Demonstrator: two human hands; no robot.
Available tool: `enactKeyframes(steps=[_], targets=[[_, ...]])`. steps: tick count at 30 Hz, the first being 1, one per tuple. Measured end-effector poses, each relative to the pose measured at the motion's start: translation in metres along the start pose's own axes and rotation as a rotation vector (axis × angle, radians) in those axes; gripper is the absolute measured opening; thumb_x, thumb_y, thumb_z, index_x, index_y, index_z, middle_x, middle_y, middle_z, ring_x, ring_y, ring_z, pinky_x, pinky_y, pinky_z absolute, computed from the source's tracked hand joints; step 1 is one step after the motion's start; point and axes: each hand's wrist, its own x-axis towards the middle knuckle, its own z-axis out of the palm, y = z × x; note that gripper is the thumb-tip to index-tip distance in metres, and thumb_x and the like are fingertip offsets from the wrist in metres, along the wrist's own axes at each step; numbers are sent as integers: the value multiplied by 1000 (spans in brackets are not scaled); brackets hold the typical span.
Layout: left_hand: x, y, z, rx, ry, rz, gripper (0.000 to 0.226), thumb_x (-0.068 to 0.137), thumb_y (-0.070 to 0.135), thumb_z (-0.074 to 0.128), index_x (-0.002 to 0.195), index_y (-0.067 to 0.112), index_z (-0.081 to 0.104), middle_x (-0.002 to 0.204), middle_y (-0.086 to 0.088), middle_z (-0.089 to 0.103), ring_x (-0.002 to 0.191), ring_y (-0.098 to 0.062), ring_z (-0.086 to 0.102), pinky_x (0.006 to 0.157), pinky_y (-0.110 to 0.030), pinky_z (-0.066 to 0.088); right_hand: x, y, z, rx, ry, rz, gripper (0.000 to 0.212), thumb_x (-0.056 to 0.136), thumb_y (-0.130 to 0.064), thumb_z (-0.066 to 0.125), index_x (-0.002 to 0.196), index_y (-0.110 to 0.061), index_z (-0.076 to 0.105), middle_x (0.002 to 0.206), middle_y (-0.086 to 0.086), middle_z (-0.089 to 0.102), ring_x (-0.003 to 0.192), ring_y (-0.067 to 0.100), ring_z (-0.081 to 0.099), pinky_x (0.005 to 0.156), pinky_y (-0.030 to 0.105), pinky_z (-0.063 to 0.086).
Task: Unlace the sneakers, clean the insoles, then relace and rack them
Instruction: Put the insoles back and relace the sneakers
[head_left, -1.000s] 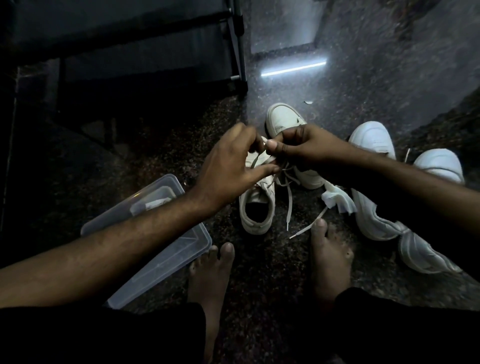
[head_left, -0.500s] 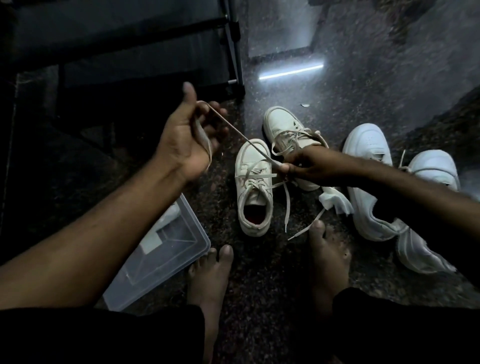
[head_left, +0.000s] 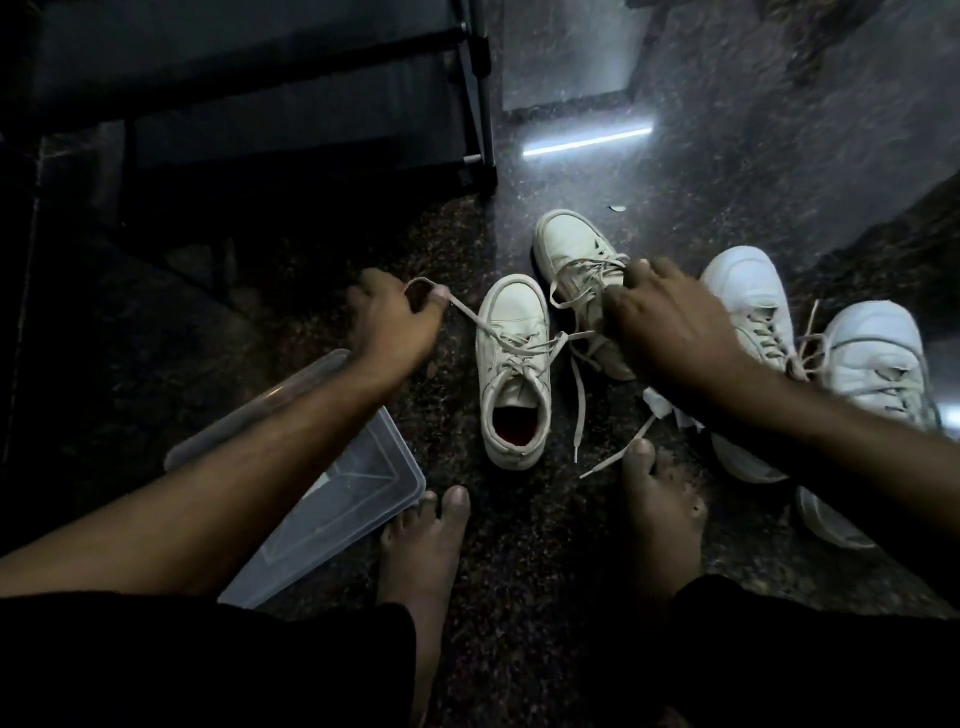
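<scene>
L hand (head_left: 389, 325) grip holds lace (head_left: 470, 314), sneaker (head_left: 514, 364) just right.

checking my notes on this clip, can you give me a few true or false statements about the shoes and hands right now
1. The left hand holds a lace of the nearer cream sneaker. True.
2. The right hand holds the clear plastic box. False: it is over the farther cream sneaker; the box lies beside the left forearm.
3. Two white sneakers lie to the right. True.
4. The nearer cream sneaker is on the rack. False: it stands on the floor.
</scene>
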Motion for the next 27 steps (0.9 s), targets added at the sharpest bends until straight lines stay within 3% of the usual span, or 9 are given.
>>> enactKeyframes(steps=[2, 4, 6, 8, 11, 15, 20, 23, 27], targets=[[-9, 11, 15, -54, -244, 45, 53, 97, 55, 55, 90, 3, 66, 91, -15, 69, 78, -28, 65, 72, -36, 50, -1, -10, 16, 225, -247, 151, 43, 98, -47, 51, 78, -9, 55, 76, 11, 57, 72, 29, 57, 64, 33, 45], [-21, 21, 29, -227, -508, -79, 58, 99, 56, 49, 82, 5, 71, 73, -8, 67, 59, -20, 60, 56, -27, 40, -4, -18, 35, 570, -533, 276, 51, 101, -48, 44, 72, -10, 63, 66, 6, 61, 57, 15, 58, 60, 26, 41], [-27, 27, 42, -284, -536, -111, 57, 100, 54, 49, 92, 3, 73, 70, -2, 62, 55, -12, 51, 49, -21, 32, -5, -24, 50, 989, -490, 397, 50, 102, -43, 43, 83, -6, 70, 71, 4, 66, 50, 3, 54, 51, 19, 41], [-27, 31, 50, -367, -484, -146, 55, 100, 53, 51, 98, 2, 73, 66, 2, 56, 55, -10, 44, 45, -19, 30, -4, -31, 51, 1328, -325, 549, 45, 102, -42, 45, 96, -4, 67, 82, 3, 66, 59, 4, 52, 50, 16, 39], [-22, 36, 55, -484, -510, -254, 48, 98, 53, 54, 97, 7, 70, 63, 5, 50, 53, -10, 41, 50, -23, 31, 2, -42, 40, 1776, -170, 696, 29, 104, -37, 45, 99, -14, 62, 76, -2, 57, 61, 6, 44, 52, 20, 29], [-24, 39, 59, -569, -511, -297, 31, 99, 40, 60, 80, 16, 60, 48, 11, 54, 36, -3, 47, 38, -11, 33, 4, -48, 29, 1929, -143, 628, 27, 104, -30, 45, 93, -15, 65, 82, 0, 65, 73, 11, 55, 63, 25, 38], [-25, 38, 59, -734, -452, -241, 20, 101, 27, 56, 97, 14, 70, 91, -12, 70, 64, -16, 61, 64, -26, 46, 7, -51, 21, 2009, -185, 557, 20, 105, -22, 43, 95, -16, 58, 92, 1, 72, 83, 12, 69, 83, 28, 51], [-16, 42, 51, -835, -312, -119, 32, 105, 29, 45, 79, 18, 61, 77, -4, 65, 69, -15, 61, 67, -29, 47, 10, -48, 25, 2076, -116, 591, 30, 107, -29, 35, 88, -19, 55, 94, 3, 73, 88, 14, 67, 86, 34, 48], [-10, 43, 31, -1128, -301, -31, 31, 109, 25, 35, 83, 15, 48, 49, 6, 39, 45, -9, 44, 56, -27, 51, 5, -48, 40, 2205, 91, 630, 32, 108, -30, 31, 85, -17, 50, 71, 2, 69, 90, 19, 67, 99, 38, 46]])
